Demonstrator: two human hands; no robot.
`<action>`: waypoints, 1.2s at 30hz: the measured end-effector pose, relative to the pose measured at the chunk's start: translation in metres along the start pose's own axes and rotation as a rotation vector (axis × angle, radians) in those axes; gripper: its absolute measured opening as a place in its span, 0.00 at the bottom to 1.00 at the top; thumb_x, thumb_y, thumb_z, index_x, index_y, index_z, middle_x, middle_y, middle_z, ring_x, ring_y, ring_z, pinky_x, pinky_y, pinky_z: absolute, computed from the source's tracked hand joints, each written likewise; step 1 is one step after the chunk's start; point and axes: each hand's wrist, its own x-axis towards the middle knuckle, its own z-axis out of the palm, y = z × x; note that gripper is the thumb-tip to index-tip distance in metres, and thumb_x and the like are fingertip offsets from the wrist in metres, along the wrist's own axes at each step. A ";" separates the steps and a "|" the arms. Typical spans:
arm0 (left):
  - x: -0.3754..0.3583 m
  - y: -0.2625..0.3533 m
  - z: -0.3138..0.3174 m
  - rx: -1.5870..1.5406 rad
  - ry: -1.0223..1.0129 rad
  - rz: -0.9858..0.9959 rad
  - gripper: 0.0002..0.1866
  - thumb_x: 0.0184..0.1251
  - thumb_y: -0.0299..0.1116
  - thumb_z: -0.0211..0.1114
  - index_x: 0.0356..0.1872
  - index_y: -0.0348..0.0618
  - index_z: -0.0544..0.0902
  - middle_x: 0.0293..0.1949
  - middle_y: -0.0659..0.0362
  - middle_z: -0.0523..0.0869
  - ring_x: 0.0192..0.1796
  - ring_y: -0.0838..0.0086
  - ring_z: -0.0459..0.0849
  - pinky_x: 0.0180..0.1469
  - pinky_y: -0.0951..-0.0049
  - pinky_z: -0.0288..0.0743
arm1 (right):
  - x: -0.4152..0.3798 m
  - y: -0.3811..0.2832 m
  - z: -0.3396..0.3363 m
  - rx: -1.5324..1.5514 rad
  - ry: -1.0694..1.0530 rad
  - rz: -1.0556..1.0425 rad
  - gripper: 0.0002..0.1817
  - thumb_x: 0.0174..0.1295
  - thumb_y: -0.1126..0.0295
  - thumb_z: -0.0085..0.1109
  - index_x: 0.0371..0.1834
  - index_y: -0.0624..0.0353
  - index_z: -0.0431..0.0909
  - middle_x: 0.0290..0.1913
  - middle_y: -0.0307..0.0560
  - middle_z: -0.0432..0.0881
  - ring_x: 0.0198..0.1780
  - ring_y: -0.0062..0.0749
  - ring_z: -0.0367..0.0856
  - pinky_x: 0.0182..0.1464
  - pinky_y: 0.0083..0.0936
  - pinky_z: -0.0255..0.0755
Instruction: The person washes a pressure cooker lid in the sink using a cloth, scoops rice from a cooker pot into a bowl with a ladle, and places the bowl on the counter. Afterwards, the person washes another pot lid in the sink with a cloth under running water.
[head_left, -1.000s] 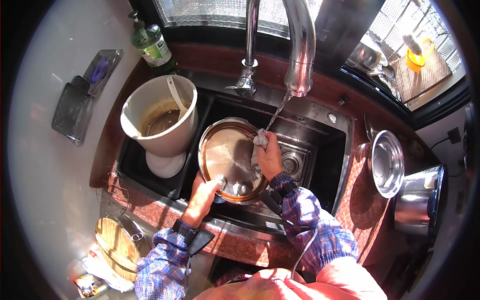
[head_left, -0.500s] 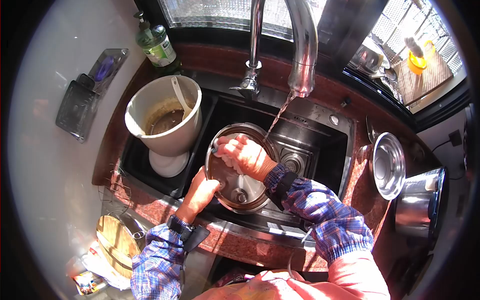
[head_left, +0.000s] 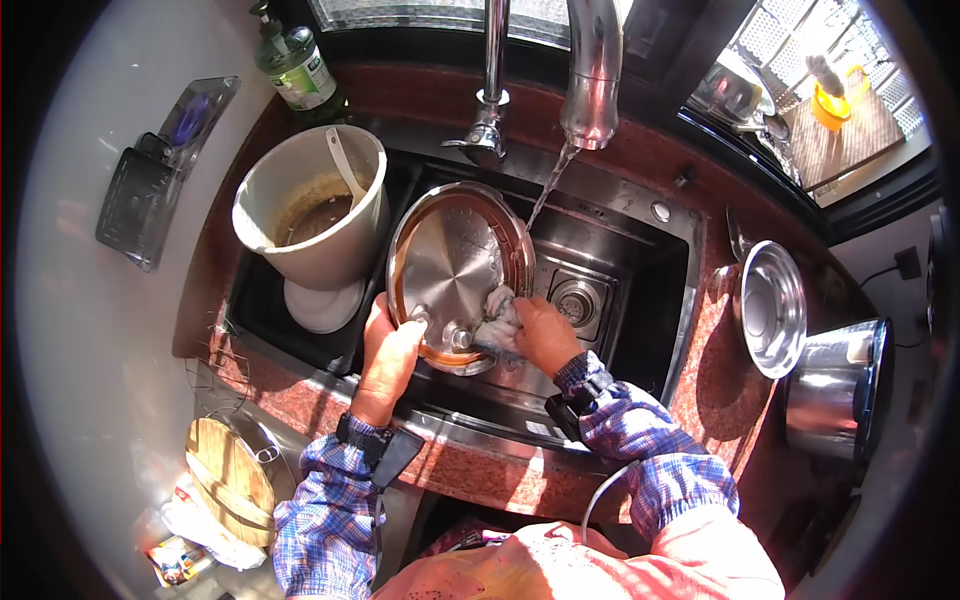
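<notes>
A round steel pot lid [head_left: 455, 255], with a brown sealing ring inside its rim and small metal fittings near its lower edge, is tilted up over the sink [head_left: 640, 330]. My left hand [head_left: 392, 345] is closed on the lid's lower left edge, thumb on the inner side. My right hand [head_left: 545, 335] grips a wet greyish-white cloth [head_left: 498, 318] and presses it against the lid's lower right rim. Water runs from the faucet [head_left: 592, 110] just beyond the lid's right edge.
Left of the lid, a pale pot [head_left: 262, 225] with brown residue and a white spoon [head_left: 343, 165] rests on a white base. A soap bottle [head_left: 298, 70] stands behind. To the right are a steel bowl [head_left: 772, 310] and a steel pot [head_left: 832, 400]. A round wooden board [head_left: 225, 480] is lower left.
The lid has been tilted up, its inner face turned toward me. My right hand has moved with the cloth from the lid's upper left to its lower right rim.
</notes>
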 end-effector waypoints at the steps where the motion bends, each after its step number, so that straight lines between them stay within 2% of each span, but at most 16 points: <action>1: 0.001 -0.001 0.003 0.010 0.022 0.035 0.18 0.57 0.23 0.61 0.51 0.36 0.76 0.41 0.60 0.82 0.42 0.78 0.79 0.48 0.75 0.75 | -0.003 -0.003 0.005 -0.002 -0.003 0.003 0.20 0.56 0.73 0.60 0.54 0.58 0.76 0.47 0.56 0.79 0.49 0.57 0.80 0.50 0.44 0.78; 4: 0.004 0.000 0.002 0.102 -0.005 0.114 0.17 0.57 0.22 0.59 0.50 0.37 0.76 0.41 0.60 0.82 0.42 0.78 0.78 0.49 0.75 0.74 | -0.007 -0.011 -0.001 0.251 -0.230 -0.145 0.19 0.57 0.73 0.58 0.54 0.58 0.75 0.46 0.56 0.81 0.44 0.52 0.83 0.49 0.40 0.79; 6: -0.001 0.007 0.000 0.095 -0.013 0.075 0.17 0.57 0.22 0.58 0.50 0.37 0.76 0.41 0.60 0.81 0.43 0.78 0.78 0.50 0.75 0.73 | 0.003 -0.010 -0.037 0.973 -0.466 0.117 0.19 0.58 0.70 0.60 0.54 0.59 0.75 0.43 0.44 0.81 0.41 0.33 0.81 0.44 0.30 0.78; 8: -0.005 0.008 -0.002 0.104 -0.043 0.136 0.17 0.57 0.22 0.57 0.50 0.37 0.75 0.42 0.60 0.81 0.44 0.77 0.77 0.51 0.75 0.73 | 0.022 -0.002 -0.062 0.970 -0.131 0.061 0.12 0.62 0.73 0.57 0.49 0.60 0.75 0.43 0.46 0.80 0.43 0.31 0.80 0.48 0.29 0.76; 10: -0.009 0.008 -0.002 0.108 -0.055 0.123 0.17 0.58 0.22 0.58 0.50 0.37 0.75 0.41 0.61 0.80 0.44 0.77 0.76 0.50 0.75 0.72 | 0.050 0.009 -0.071 0.656 0.203 -0.181 0.13 0.60 0.76 0.58 0.48 0.59 0.75 0.44 0.44 0.79 0.46 0.32 0.79 0.50 0.27 0.73; 12: -0.012 0.009 0.000 0.179 -0.043 0.132 0.15 0.60 0.23 0.59 0.49 0.38 0.76 0.40 0.62 0.79 0.43 0.78 0.75 0.49 0.75 0.71 | 0.065 0.014 -0.073 0.517 0.443 -0.272 0.14 0.56 0.80 0.60 0.46 0.57 0.75 0.45 0.46 0.78 0.48 0.39 0.78 0.53 0.28 0.72; 13: -0.012 0.004 0.000 0.174 -0.041 0.133 0.15 0.60 0.23 0.59 0.49 0.38 0.76 0.40 0.62 0.79 0.43 0.78 0.75 0.49 0.75 0.71 | 0.073 0.022 -0.070 0.306 0.519 -0.356 0.14 0.54 0.81 0.60 0.44 0.56 0.75 0.46 0.49 0.78 0.49 0.49 0.78 0.52 0.35 0.74; 16: -0.013 -0.006 0.002 0.071 0.005 0.097 0.14 0.61 0.23 0.61 0.49 0.38 0.76 0.40 0.62 0.79 0.42 0.79 0.75 0.47 0.76 0.71 | 0.054 0.023 -0.047 0.170 0.407 -0.186 0.14 0.53 0.82 0.60 0.42 0.55 0.75 0.47 0.50 0.77 0.51 0.53 0.76 0.52 0.41 0.74; 21: -0.023 0.001 0.015 -0.264 0.050 0.066 0.13 0.64 0.20 0.59 0.49 0.37 0.76 0.41 0.64 0.79 0.43 0.82 0.74 0.48 0.79 0.70 | 0.009 -0.001 -0.019 0.003 0.313 -0.376 0.11 0.54 0.79 0.60 0.40 0.55 0.75 0.45 0.50 0.77 0.48 0.55 0.76 0.51 0.44 0.74; 26: -0.021 0.004 0.010 -0.116 0.039 0.140 0.13 0.63 0.20 0.60 0.49 0.37 0.77 0.43 0.63 0.79 0.44 0.81 0.75 0.49 0.78 0.71 | -0.024 -0.025 -0.012 0.279 0.159 -0.222 0.13 0.54 0.80 0.57 0.43 0.56 0.74 0.43 0.53 0.77 0.44 0.56 0.78 0.47 0.42 0.74; 28: -0.019 0.005 0.011 -0.142 0.017 0.145 0.14 0.63 0.20 0.60 0.50 0.37 0.77 0.42 0.63 0.79 0.43 0.81 0.74 0.49 0.78 0.70 | -0.033 -0.045 -0.019 0.625 -0.044 -0.033 0.14 0.56 0.81 0.54 0.45 0.56 0.74 0.45 0.54 0.79 0.44 0.52 0.80 0.47 0.36 0.74; 30: -0.016 -0.006 0.008 -0.100 0.021 0.155 0.16 0.63 0.21 0.60 0.52 0.36 0.77 0.43 0.62 0.80 0.45 0.80 0.75 0.50 0.77 0.71 | -0.038 -0.060 -0.018 0.687 -0.076 -0.056 0.17 0.57 0.82 0.52 0.50 0.57 0.73 0.46 0.55 0.79 0.45 0.45 0.82 0.49 0.30 0.73; 32: -0.015 -0.008 0.006 -0.084 0.031 0.137 0.19 0.62 0.22 0.61 0.55 0.36 0.76 0.46 0.61 0.81 0.47 0.78 0.77 0.53 0.76 0.72 | -0.043 -0.078 -0.025 1.096 -0.197 -0.090 0.23 0.57 0.84 0.52 0.57 0.58 0.72 0.47 0.46 0.77 0.45 0.24 0.77 0.50 0.22 0.73; 33: -0.013 -0.009 0.003 -0.117 0.023 0.115 0.19 0.61 0.21 0.60 0.56 0.36 0.76 0.47 0.60 0.82 0.48 0.78 0.78 0.54 0.75 0.73 | -0.041 -0.089 -0.023 0.949 -0.077 -0.282 0.25 0.56 0.84 0.50 0.58 0.57 0.72 0.48 0.47 0.77 0.46 0.27 0.78 0.52 0.24 0.73; 34: -0.012 -0.009 0.000 -0.148 0.010 0.091 0.20 0.61 0.21 0.60 0.56 0.36 0.75 0.48 0.60 0.82 0.49 0.78 0.79 0.55 0.75 0.73 | -0.043 -0.098 -0.038 0.762 -0.029 -0.316 0.26 0.54 0.86 0.50 0.59 0.57 0.72 0.47 0.51 0.78 0.49 0.37 0.80 0.54 0.28 0.74; 36: -0.013 -0.008 -0.002 -0.183 0.035 0.092 0.21 0.61 0.19 0.59 0.57 0.36 0.75 0.47 0.59 0.82 0.49 0.78 0.80 0.53 0.75 0.75 | -0.036 -0.096 -0.038 0.489 0.053 -0.402 0.29 0.52 0.85 0.54 0.60 0.56 0.73 0.45 0.51 0.80 0.49 0.45 0.79 0.54 0.32 0.75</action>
